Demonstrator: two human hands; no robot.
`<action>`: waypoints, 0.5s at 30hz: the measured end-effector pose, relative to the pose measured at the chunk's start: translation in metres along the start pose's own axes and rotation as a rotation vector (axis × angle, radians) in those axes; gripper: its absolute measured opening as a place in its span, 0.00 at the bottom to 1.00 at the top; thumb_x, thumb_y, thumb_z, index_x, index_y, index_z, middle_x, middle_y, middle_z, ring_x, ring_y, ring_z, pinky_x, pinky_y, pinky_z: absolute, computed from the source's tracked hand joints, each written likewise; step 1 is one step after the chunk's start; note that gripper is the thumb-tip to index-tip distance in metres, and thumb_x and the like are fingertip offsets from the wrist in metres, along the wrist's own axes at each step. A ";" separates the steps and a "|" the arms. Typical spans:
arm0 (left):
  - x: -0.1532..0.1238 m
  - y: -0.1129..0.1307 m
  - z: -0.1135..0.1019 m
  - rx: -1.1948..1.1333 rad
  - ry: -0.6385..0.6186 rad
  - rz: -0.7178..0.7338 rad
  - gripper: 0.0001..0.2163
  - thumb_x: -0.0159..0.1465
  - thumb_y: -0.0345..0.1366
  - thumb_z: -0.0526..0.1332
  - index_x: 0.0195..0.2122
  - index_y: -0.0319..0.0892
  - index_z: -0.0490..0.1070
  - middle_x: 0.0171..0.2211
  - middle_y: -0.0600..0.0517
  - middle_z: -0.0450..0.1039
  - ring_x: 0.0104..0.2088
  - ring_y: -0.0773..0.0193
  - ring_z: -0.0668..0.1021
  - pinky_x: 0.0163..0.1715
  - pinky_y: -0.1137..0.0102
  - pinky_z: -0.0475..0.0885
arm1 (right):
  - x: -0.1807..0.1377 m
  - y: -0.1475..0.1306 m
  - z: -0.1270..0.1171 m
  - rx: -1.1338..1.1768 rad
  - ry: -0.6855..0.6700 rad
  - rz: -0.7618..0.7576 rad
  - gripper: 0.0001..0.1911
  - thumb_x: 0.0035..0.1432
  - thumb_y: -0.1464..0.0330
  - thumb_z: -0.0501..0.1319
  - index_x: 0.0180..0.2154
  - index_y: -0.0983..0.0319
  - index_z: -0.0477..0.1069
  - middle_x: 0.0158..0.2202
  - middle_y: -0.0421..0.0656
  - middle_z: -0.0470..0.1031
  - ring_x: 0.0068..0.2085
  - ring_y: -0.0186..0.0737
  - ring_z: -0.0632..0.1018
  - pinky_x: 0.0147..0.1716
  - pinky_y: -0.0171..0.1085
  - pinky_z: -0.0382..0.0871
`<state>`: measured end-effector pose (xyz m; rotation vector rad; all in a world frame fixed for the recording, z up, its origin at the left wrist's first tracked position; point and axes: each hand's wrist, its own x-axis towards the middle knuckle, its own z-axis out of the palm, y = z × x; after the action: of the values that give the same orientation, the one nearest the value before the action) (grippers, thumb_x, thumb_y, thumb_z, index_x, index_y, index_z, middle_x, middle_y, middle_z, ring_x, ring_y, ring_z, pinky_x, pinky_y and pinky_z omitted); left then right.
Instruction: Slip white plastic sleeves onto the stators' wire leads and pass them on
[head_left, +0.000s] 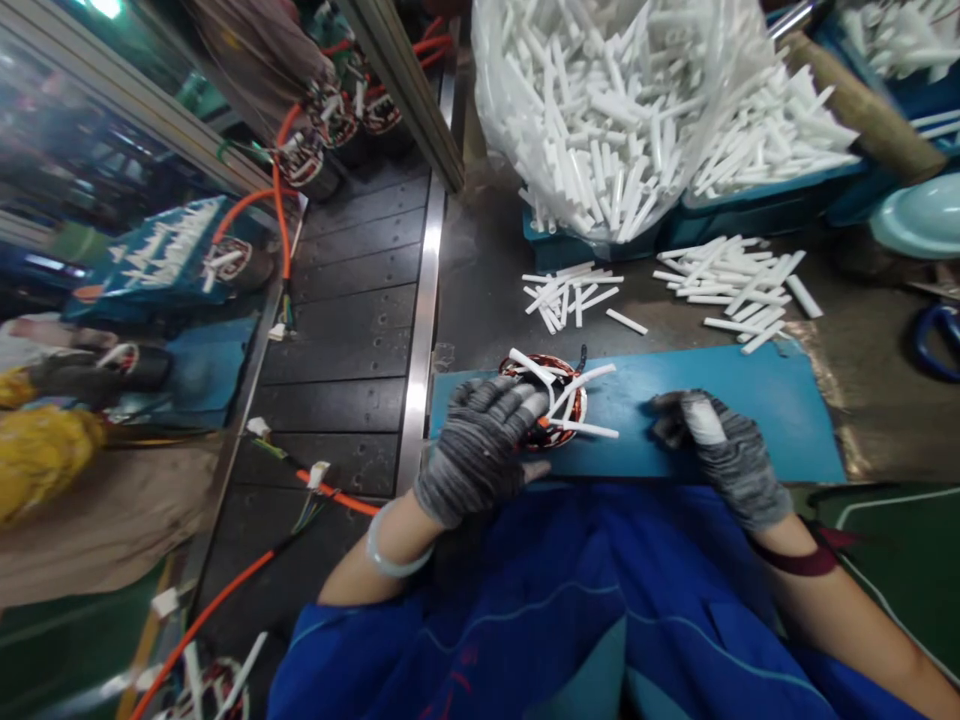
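Note:
A copper-wound motor stator (551,405) lies on a blue mat (750,420) in front of me, with several white paper strips sticking out of its slots. My left hand (484,445), in a grey knit glove, wraps round the stator's left side. My right hand (720,450), also gloved with white tape on one finger, rests on the mat to the right of the stator, its fingers curled; whether it holds anything I cannot make out.
Loose white strips lie in two heaps (570,295) (739,285) beyond the mat. A big clear bag of strips (600,110) sits in a blue bin behind them. A dark conveyor (352,330) with stators and orange cables runs on the left, where another person's gloved hand (45,450) works.

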<state>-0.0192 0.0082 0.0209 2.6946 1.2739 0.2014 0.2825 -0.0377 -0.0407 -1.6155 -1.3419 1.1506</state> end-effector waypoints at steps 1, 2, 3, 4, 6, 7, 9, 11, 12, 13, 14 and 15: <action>0.003 -0.004 0.007 -0.028 -0.029 0.031 0.27 0.59 0.50 0.71 0.56 0.41 0.76 0.59 0.40 0.77 0.62 0.43 0.75 0.67 0.46 0.64 | 0.000 -0.001 -0.002 -0.042 0.033 0.000 0.29 0.70 0.44 0.50 0.42 0.57 0.79 0.29 0.43 0.81 0.28 0.43 0.80 0.35 0.43 0.75; 0.005 -0.005 0.014 -0.051 -0.045 0.050 0.24 0.59 0.47 0.71 0.53 0.41 0.77 0.57 0.40 0.78 0.60 0.45 0.77 0.67 0.48 0.64 | 0.000 -0.001 -0.002 -0.086 0.052 -0.002 0.28 0.69 0.44 0.51 0.41 0.57 0.79 0.29 0.43 0.82 0.28 0.44 0.80 0.36 0.44 0.75; 0.008 -0.006 0.018 -0.070 -0.047 0.060 0.21 0.59 0.45 0.71 0.50 0.40 0.78 0.54 0.41 0.80 0.58 0.46 0.79 0.66 0.49 0.66 | 0.000 -0.001 0.000 -0.139 0.062 -0.010 0.28 0.68 0.44 0.52 0.40 0.57 0.79 0.29 0.44 0.82 0.29 0.45 0.81 0.37 0.45 0.75; 0.011 -0.004 0.021 -0.082 -0.042 0.063 0.17 0.60 0.44 0.70 0.47 0.41 0.79 0.52 0.42 0.81 0.56 0.48 0.80 0.65 0.51 0.67 | 0.000 0.001 0.002 -0.205 0.072 -0.027 0.28 0.68 0.43 0.52 0.40 0.57 0.79 0.31 0.45 0.83 0.31 0.48 0.82 0.38 0.47 0.75; 0.012 0.001 0.018 -0.096 -0.036 0.052 0.14 0.62 0.43 0.68 0.46 0.42 0.79 0.49 0.43 0.82 0.55 0.50 0.80 0.65 0.52 0.67 | -0.002 0.007 0.009 -0.348 0.110 -0.055 0.30 0.68 0.43 0.51 0.41 0.57 0.80 0.36 0.49 0.85 0.37 0.54 0.84 0.41 0.50 0.75; 0.012 0.003 0.014 -0.093 -0.043 0.034 0.14 0.63 0.43 0.68 0.46 0.43 0.79 0.49 0.44 0.82 0.55 0.50 0.80 0.66 0.52 0.66 | -0.003 0.011 0.012 -0.413 0.128 -0.067 0.30 0.67 0.43 0.51 0.41 0.57 0.80 0.39 0.51 0.85 0.40 0.57 0.84 0.43 0.52 0.75; 0.008 0.005 0.002 -0.065 -0.096 -0.005 0.15 0.60 0.42 0.69 0.46 0.43 0.78 0.48 0.44 0.82 0.53 0.50 0.81 0.67 0.51 0.65 | -0.006 0.021 0.016 -0.494 0.144 -0.100 0.28 0.68 0.44 0.52 0.42 0.58 0.79 0.43 0.53 0.85 0.44 0.61 0.84 0.45 0.54 0.76; 0.001 0.000 -0.011 -0.014 -0.151 -0.035 0.18 0.56 0.42 0.72 0.46 0.43 0.78 0.47 0.44 0.82 0.51 0.48 0.82 0.65 0.49 0.68 | -0.008 0.030 0.017 -0.513 0.148 -0.152 0.26 0.69 0.46 0.52 0.43 0.57 0.79 0.44 0.52 0.85 0.44 0.60 0.85 0.46 0.54 0.77; -0.002 -0.005 -0.018 0.011 -0.161 -0.050 0.20 0.54 0.42 0.73 0.47 0.43 0.78 0.46 0.44 0.83 0.50 0.47 0.82 0.63 0.50 0.70 | -0.009 0.035 0.017 -0.514 0.159 -0.182 0.25 0.70 0.47 0.53 0.43 0.57 0.79 0.43 0.52 0.85 0.44 0.59 0.85 0.45 0.54 0.78; -0.006 -0.013 -0.026 0.032 -0.163 -0.074 0.22 0.52 0.43 0.74 0.47 0.43 0.78 0.46 0.43 0.83 0.49 0.46 0.83 0.61 0.51 0.73 | -0.009 0.038 0.018 -0.517 0.181 -0.217 0.24 0.70 0.48 0.53 0.43 0.57 0.80 0.43 0.51 0.86 0.43 0.58 0.85 0.45 0.53 0.78; -0.010 -0.022 -0.033 0.050 -0.164 -0.115 0.24 0.51 0.43 0.75 0.49 0.43 0.78 0.46 0.43 0.83 0.48 0.46 0.83 0.58 0.52 0.75 | -0.008 0.042 0.018 -0.527 0.199 -0.259 0.24 0.71 0.49 0.53 0.43 0.57 0.80 0.42 0.51 0.86 0.42 0.57 0.86 0.44 0.52 0.79; -0.015 -0.032 -0.041 0.065 -0.169 -0.183 0.26 0.49 0.43 0.76 0.50 0.43 0.77 0.47 0.43 0.83 0.48 0.46 0.83 0.55 0.54 0.77 | -0.008 0.045 0.019 -0.542 0.219 -0.311 0.23 0.71 0.51 0.53 0.43 0.58 0.80 0.41 0.50 0.86 0.41 0.55 0.86 0.43 0.51 0.80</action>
<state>-0.0607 0.0199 0.0537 2.5615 1.4859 -0.0888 0.2788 -0.0541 -0.0876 -1.7486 -1.7736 0.4269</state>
